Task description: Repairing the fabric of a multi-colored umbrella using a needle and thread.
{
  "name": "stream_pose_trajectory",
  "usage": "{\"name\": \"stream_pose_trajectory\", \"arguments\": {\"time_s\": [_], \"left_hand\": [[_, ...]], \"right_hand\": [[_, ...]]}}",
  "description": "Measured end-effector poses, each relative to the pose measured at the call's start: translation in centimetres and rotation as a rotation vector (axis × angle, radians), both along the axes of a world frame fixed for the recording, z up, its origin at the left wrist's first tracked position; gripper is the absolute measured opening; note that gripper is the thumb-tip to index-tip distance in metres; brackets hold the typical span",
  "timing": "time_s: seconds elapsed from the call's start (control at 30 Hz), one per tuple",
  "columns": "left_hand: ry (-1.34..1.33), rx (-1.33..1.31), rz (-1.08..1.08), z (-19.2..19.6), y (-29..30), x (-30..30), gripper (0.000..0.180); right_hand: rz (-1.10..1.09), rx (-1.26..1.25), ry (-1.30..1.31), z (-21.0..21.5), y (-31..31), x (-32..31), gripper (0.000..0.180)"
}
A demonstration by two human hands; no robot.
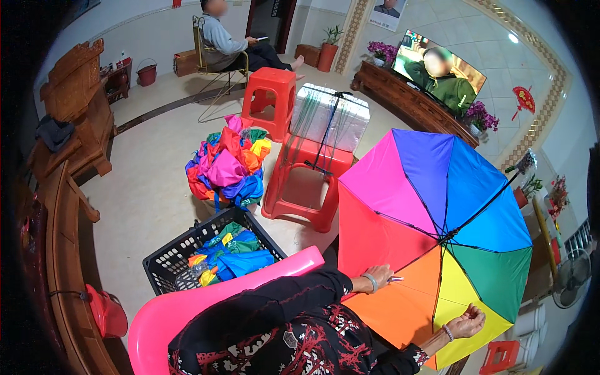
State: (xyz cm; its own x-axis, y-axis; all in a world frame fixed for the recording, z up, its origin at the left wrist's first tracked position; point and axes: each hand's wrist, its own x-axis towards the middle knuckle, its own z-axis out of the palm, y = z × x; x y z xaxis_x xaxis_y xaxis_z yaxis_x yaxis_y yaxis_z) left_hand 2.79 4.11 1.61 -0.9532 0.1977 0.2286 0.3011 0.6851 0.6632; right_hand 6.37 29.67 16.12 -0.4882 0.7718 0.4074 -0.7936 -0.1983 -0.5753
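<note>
An open rainbow umbrella (494, 219) lies in front of me, its inside and black ribs facing up and its shaft pointing to the far right. My left hand (378, 276), with a bracelet at the wrist, is over the border of the red and orange panels. It is closed on a small pointed metal tool (395, 279) whose exact kind does not show. My right hand (467, 322) is above the yellow panel near the umbrella's edge, fingers curled and pinched together. Whatever they may hold is too small to see.
A black plastic crate (164, 265) with folded colourful umbrellas stands left of me, with a heap of umbrellas (226, 165) behind it. Red stools (275, 94) stand ahead, one carrying a silvery box (331, 115) hung with threads. A seated person (222, 40) is far back.
</note>
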Motion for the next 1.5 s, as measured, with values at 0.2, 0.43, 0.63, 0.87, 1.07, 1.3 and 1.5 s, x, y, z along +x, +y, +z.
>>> {"name": "stream_pose_trajectory", "arguments": {"time_s": [0.2,0.43,0.63,0.87,1.07,1.3,1.5], "left_hand": [[-0.019,-0.116,-0.032,-1.1,0.3,-0.5,0.016],[0.046,-0.117,-0.066,-0.9,0.1,-0.6,0.014],[-0.142,0.074,0.074,0.0,0.0,-1.3,0.016],[-0.294,0.428,0.289,-1.0,-0.6,-3.3,0.021],[-0.29,0.549,0.223,-0.2,-0.8,-3.0,0.025],[-0.194,0.471,0.168,-0.9,0.5,-2.2,0.027],[-0.207,0.547,0.135,-0.9,0.2,-2.5,0.024]], "right_hand": [[-0.241,0.028,-0.023,1.8,0.6,1.2,0.008],[-0.37,0.21,-0.177,3.4,-0.2,2.2,0.011],[0.215,1.161,-0.842,-1.1,-6.1,0.6,0.006],[0.149,1.716,-0.469,-10.3,-14.1,-0.1,0.011],[-0.075,1.952,-0.47,-12.2,-15.3,-1.2,0.019],[-0.154,1.893,-0.54,-13.7,-15.4,-1.2,0.018],[-0.105,1.8,-0.717,-14.2,-15.6,-1.6,0.011]]}}
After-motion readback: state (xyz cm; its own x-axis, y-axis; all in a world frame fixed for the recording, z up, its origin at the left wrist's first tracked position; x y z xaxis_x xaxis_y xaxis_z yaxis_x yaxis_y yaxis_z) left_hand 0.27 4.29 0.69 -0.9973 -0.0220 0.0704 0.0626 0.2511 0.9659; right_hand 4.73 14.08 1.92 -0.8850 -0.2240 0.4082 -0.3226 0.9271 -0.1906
